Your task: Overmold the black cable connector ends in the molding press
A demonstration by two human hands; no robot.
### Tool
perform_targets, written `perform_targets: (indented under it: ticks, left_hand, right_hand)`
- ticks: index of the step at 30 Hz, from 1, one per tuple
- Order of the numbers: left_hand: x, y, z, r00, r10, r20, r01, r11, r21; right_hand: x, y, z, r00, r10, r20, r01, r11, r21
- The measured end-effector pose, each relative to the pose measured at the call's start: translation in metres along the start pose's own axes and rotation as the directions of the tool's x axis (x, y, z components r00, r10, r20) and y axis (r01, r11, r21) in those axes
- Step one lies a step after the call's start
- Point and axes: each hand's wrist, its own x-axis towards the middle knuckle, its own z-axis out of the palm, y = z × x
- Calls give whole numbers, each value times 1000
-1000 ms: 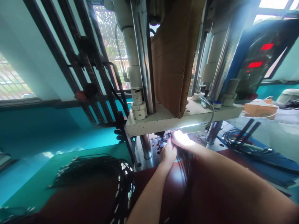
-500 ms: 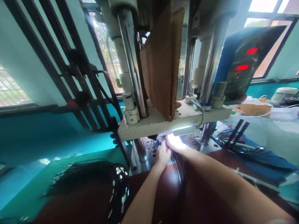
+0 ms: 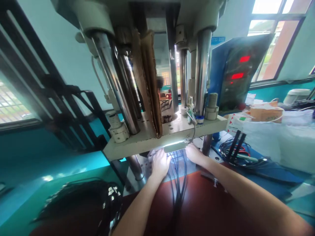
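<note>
My left hand (image 3: pixel 161 164) reaches under the press's pale upper plate (image 3: pixel 140 144), left of the black cables (image 3: pixel 180 186). Its back faces me; the thumb lies apart from the fingers, whose tips are hidden. To the right of the cables, my right hand (image 3: pixel 194 154) is partly under the same plate. Its fingers are hidden behind the plate and lamp, so its grip cannot be made out. Several thin cables run from under the lit lamp (image 3: pixel 175 147) toward me, over the metal bed and the brown-red table (image 3: pixel 204 200).
Folded cardboard (image 3: pixel 150 85) stands on the upper plate between steel columns (image 3: pixel 115 78). A bundle of black cables (image 3: pixel 81 190) lies at left. At right are a blue control box (image 3: pixel 219 62) with red displays and coiled cables (image 3: pixel 231 150) on a blue surface.
My hands were close together under the plate; now they are apart, the right one farther right. The cables between them have come into clearer sight. The view has shifted.
</note>
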Motion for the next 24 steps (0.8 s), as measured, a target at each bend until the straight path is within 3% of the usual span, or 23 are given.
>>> perform_targets:
  ticks: [8, 11, 14, 19, 24]
  left_hand:
    - [8, 5, 16, 995, -93, -32, 97, 983, 156]
    - [12, 5, 16, 1000, -3, -17, 5, 993, 118]
    - [14, 5, 15, 986, 148, 77, -150, 988, 22]
    - [18, 4, 18, 956, 224, 190, -223, 974, -25]
    - [20, 3, 19, 949, 251, 191, -250, 968, -31]
  right_hand:
    - [-6, 5, 10, 996, -86, -37, 89, 992, 94]
    - [-7, 8, 13, 973, -228, -38, 231, 965, 123]
    - [-7, 8, 16, 946, -321, -43, 324, 941, 98]
    - [-4, 4, 23, 945, -317, -76, 321, 946, 45]
    - [-3, 2, 28, 942, -316, -114, 321, 947, 28]
